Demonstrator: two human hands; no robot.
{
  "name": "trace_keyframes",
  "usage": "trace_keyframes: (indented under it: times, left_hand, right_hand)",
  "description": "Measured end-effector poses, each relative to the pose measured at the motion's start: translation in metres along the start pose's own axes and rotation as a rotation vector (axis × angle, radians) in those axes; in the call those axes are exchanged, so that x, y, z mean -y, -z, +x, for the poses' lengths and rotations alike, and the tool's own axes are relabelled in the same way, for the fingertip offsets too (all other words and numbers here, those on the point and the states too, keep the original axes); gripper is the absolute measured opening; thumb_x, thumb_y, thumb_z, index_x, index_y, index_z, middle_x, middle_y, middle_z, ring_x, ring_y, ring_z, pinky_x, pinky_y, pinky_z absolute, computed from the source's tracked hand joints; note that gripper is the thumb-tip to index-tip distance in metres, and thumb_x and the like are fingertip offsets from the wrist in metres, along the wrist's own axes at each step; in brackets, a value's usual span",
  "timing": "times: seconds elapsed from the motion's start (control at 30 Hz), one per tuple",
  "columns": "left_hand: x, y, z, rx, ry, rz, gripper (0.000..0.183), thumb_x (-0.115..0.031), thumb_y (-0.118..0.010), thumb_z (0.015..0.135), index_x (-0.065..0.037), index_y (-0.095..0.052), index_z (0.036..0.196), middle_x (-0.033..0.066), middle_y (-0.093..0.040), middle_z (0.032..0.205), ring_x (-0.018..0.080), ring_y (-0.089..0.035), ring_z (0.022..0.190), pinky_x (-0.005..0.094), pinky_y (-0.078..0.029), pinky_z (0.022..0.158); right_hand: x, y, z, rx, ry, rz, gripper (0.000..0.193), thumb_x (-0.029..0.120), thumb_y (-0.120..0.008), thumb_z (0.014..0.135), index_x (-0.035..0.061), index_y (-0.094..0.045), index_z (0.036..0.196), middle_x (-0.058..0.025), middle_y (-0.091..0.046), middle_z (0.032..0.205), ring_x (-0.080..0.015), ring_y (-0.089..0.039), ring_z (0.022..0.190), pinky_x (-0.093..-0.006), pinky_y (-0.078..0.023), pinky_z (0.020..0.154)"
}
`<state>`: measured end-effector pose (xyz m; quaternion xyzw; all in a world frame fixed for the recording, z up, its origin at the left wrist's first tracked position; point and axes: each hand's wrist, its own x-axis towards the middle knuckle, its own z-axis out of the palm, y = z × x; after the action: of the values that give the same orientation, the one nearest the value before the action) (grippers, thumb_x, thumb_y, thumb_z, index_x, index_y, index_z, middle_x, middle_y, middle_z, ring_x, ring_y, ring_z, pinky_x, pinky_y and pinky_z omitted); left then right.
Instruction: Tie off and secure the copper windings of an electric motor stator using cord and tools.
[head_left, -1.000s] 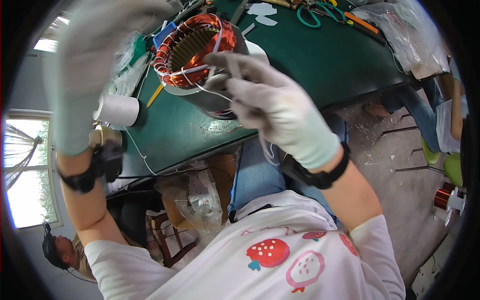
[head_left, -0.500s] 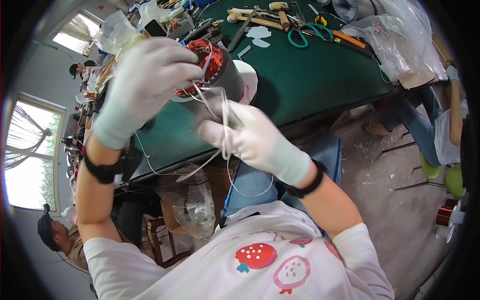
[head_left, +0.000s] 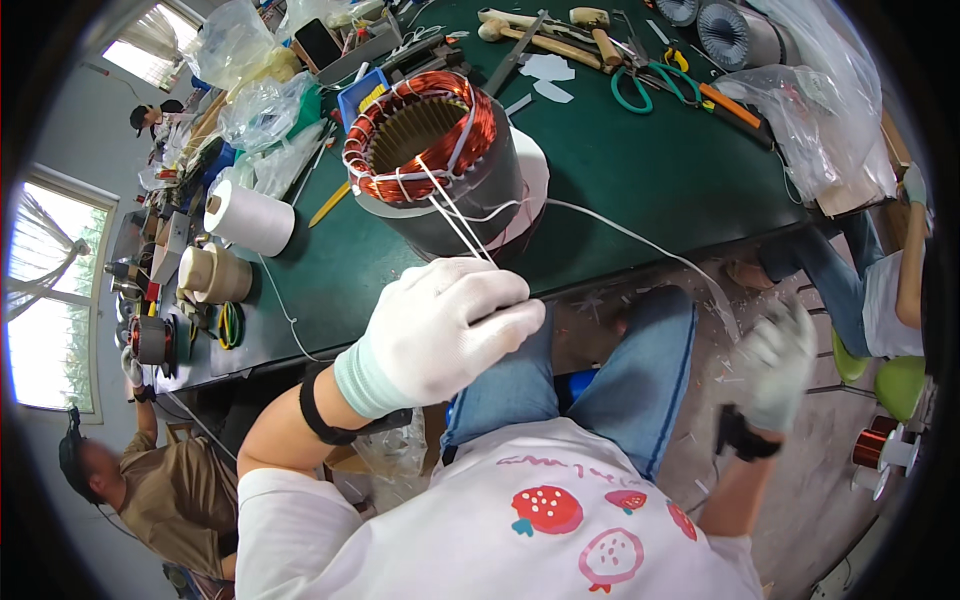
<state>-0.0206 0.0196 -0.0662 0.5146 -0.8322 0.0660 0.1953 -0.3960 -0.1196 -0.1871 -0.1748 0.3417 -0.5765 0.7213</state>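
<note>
A motor stator (head_left: 440, 215) with a dark cylindrical body stands at the table's near edge. Its ring of red-brown copper winding (head_left: 475, 125) faces up, bound in places with white cord. My left hand (head_left: 445, 325), in a white glove, is closed around taut strands of white lacing cord (head_left: 455, 225) running down from the winding. A longer length of this cord trails from the stator to the right, reaching beside my right hand (head_left: 775, 365). That gloved hand is out over the floor, smeared by motion; whether its fingers grip the cord is unclear.
Left on the green table (head_left: 640, 180) are a white thread spool (head_left: 250, 218) and a yellow pencil (head_left: 330, 205). Green-handled scissors (head_left: 655, 88), hammers and plastic bags (head_left: 800, 110) lie at the back and right. One co-worker sits at left, another at far right.
My left hand has come down from the winding to below the stator. My right hand has swung far right, the cord now stretching out that way. The winding is uncovered.
</note>
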Motion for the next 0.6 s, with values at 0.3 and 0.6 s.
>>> trace_keyframes:
  times: [0.3, 0.6]
  left_hand:
    - [0.038, 0.011, -0.019, -0.138, -0.127, -0.033, 0.02, -0.01, -0.075, 0.071, -0.01, -0.075, 0.091, 0.0084, -0.068, 0.105, 0.0272, -0.067, 0.094, 0.0391, -0.056, 0.076]
    - [0.085, 0.003, 0.0, -0.361, 0.358, -0.224, 0.027, -0.003, -0.073, 0.077, -0.002, -0.066, 0.103, 0.0138, -0.069, 0.095, 0.033, -0.065, 0.088, 0.0395, -0.051, 0.082]
  right_hand:
    - [-0.103, -0.218, -0.038, 0.901, -0.391, -0.385, 0.031, 0.033, -0.052, 0.106, 0.0071, -0.065, 0.097, 0.0018, -0.059, 0.087, -0.0061, -0.051, 0.075, -0.0208, -0.041, 0.064]
    - [-0.17, -0.215, -0.031, 0.938, -0.322, -0.117, 0.036, 0.043, -0.06, 0.102, 0.0063, -0.059, 0.102, -0.0007, -0.062, 0.083, -0.0007, -0.042, 0.061, -0.0172, -0.032, 0.053]
